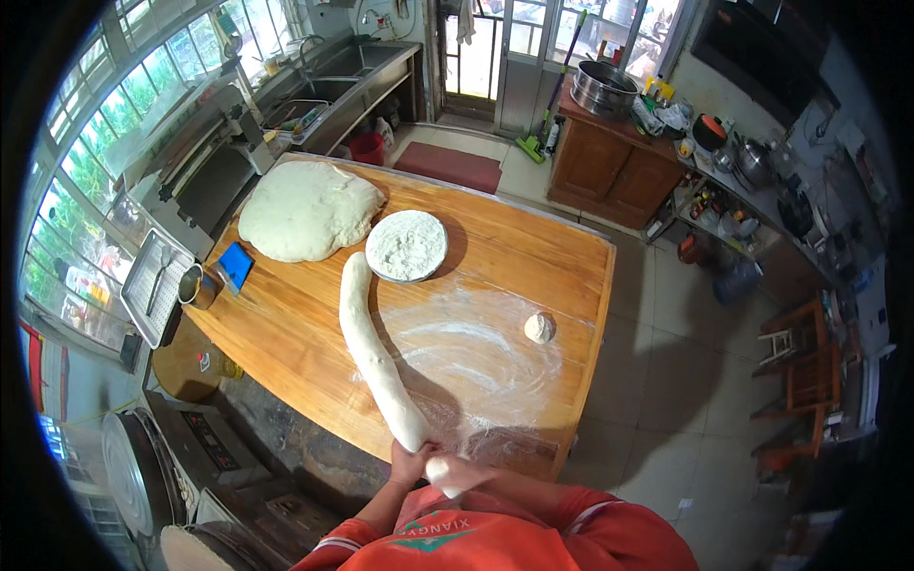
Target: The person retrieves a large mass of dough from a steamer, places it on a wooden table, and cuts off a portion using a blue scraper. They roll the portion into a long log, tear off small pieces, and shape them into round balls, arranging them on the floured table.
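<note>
A long roll of dough (371, 353) lies on the wooden table (307, 307), its near end in my left hand (410, 462). Close beside it, my right hand (468, 473) is blurred and holds a small piece of dough (438, 469) at the table's near edge. One small dough ball (539, 327) sits at the right on a floured patch. A bowl of white flour (407, 246) stands by the far end of the roll. Behind it at the left rests a large mass of dough (307, 210).
At the table's left edge are a blue-handled scraper (235, 267) and a metal cup (198, 287), with a perforated tray (158, 289) beyond. A machine with rollers (207, 171) stands at the far left. A wooden cabinet (607, 171) is past the far right corner.
</note>
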### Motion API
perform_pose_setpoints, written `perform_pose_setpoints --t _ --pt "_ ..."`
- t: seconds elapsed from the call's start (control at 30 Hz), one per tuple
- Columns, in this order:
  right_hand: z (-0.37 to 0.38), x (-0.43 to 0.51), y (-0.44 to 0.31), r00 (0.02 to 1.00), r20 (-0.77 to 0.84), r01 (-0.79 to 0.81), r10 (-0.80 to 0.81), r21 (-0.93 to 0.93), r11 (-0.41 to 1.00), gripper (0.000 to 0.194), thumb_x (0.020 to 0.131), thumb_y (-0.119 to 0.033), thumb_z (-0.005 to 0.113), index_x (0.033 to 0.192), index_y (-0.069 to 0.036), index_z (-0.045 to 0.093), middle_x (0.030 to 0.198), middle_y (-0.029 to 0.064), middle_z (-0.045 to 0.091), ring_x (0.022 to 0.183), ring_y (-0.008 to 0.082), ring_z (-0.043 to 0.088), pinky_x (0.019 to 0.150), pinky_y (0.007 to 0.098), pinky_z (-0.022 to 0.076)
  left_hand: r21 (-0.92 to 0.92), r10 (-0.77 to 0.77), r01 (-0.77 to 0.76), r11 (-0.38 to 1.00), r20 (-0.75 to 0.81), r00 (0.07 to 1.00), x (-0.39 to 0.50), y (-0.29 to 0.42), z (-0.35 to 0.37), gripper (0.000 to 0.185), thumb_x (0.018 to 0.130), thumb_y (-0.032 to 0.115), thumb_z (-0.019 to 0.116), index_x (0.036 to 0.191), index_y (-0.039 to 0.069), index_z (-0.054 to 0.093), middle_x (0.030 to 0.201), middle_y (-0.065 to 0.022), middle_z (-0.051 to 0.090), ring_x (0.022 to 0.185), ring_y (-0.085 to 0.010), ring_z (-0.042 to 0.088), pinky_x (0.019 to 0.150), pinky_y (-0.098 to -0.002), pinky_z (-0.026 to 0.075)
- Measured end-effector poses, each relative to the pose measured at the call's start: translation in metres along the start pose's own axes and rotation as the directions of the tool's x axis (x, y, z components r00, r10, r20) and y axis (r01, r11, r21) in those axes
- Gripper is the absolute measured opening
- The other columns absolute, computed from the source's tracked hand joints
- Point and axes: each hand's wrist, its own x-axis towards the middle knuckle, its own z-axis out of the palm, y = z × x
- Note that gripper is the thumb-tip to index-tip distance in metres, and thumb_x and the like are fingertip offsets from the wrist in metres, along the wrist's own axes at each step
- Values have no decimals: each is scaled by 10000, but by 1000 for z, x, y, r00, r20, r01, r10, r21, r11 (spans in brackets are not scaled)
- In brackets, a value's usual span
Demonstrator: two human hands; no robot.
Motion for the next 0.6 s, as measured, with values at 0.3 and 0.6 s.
perform_pose_setpoints --t 0.3,0.6 --pt "-203 48 -58 223 -883 -10 -413 -425 905 457 851 -117 736 1241 -33 512 1126 156 614 1059 262 640 919 403 526 -878 -207 479 -18 472 857 4 -2 -21 646 970 266 679 1444 -70 396 1346 -252 567 1249 -400 567 1116 -536 461" --pt "-248 48 -57 286 -787 -460 -546 -613 642 1018 812 -129 792 1614 -68 169 1509 282 434 1352 444 460 1136 506 372 -807 -541 509 300 295 788 16 -23 -5 437 987 203 616 1310 -31 435 1080 -202 610 971 -360 649 893 -496 597"
